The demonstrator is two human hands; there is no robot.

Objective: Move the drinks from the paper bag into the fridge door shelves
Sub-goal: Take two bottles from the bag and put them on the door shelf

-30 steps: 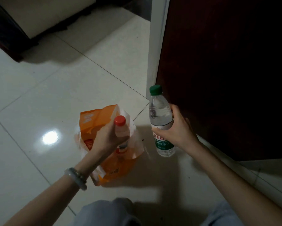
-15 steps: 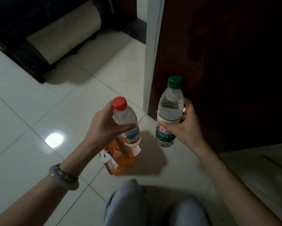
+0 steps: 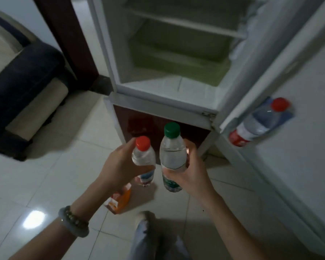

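I grip two bottles, red-capped (image 3: pixel 143 162) in my left hand (image 3: pixel 118 166), green-capped (image 3: pixel 172 156) in my right hand (image 3: pixel 193 171), below the fridge door (image 3: pixel 298 147). One bottle (image 3: pixel 259 121) sits shelved there (two remaining); bag (image 3: pixel 120 199) below.

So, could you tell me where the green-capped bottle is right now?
In the head view it is centre frame, gripped by the right hand: the green-capped bottle sits beside the red-capped bottle, below the open fridge.

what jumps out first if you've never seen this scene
Two bottles held up at centre: a red-capped bottle in the left hand and a green-capped bottle in the right hand. Behind them the fridge stands open, with another bottle in its door shelf at right.
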